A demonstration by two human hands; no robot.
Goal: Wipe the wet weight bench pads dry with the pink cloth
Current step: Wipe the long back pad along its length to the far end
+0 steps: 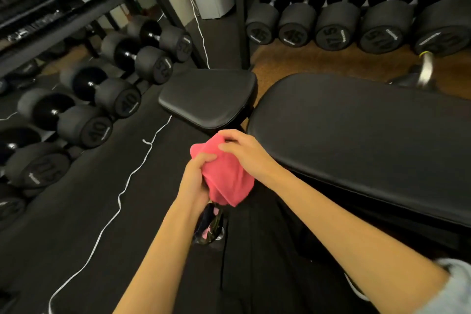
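Note:
A bunched pink cloth [224,173] is held in the air between both hands, just in front of the gap between the two bench pads. My left hand [195,181] grips its lower left side. My right hand [244,151] pinches its top edge. The small black seat pad [209,97] lies ahead of the hands. The long black back pad [364,135] stretches to the right. Neither hand touches a pad. Below the cloth, a dark shiny object [210,227] with a bit of pink on it hangs under my left wrist.
Black dumbbells [84,115] sit on an angled rack at the left, and a row of larger dumbbells [341,15] lines the far right. A white cord [127,181] runs across the black rubber floor. A metal handle [427,69] stands behind the back pad.

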